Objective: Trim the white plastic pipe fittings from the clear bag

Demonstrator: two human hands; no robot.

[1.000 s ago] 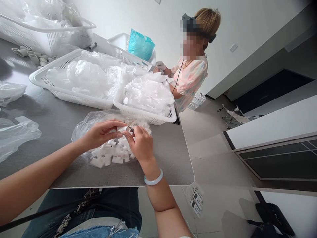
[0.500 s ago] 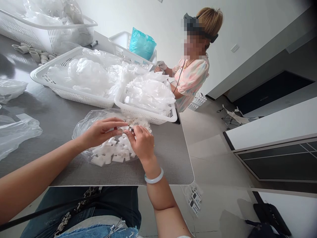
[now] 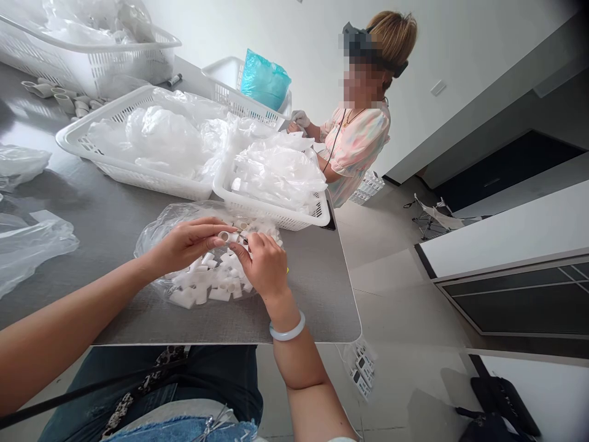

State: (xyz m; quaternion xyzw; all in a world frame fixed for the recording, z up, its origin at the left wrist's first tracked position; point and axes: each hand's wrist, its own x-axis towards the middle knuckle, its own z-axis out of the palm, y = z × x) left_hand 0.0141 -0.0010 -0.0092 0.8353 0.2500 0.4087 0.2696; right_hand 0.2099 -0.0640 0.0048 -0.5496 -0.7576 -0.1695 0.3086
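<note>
Pinching a white plastic fitting in the left hand, right hand pinched on something unclear beside it, the person risks a slip dropping it onto the heap in the clear bag on the surface.

Short white plastic pipe fittings lie heaped in a crumpled clear plastic bag. One more fitting, its round open end showing, sits pinched at the left hand's fingertips above the heap.
</note>
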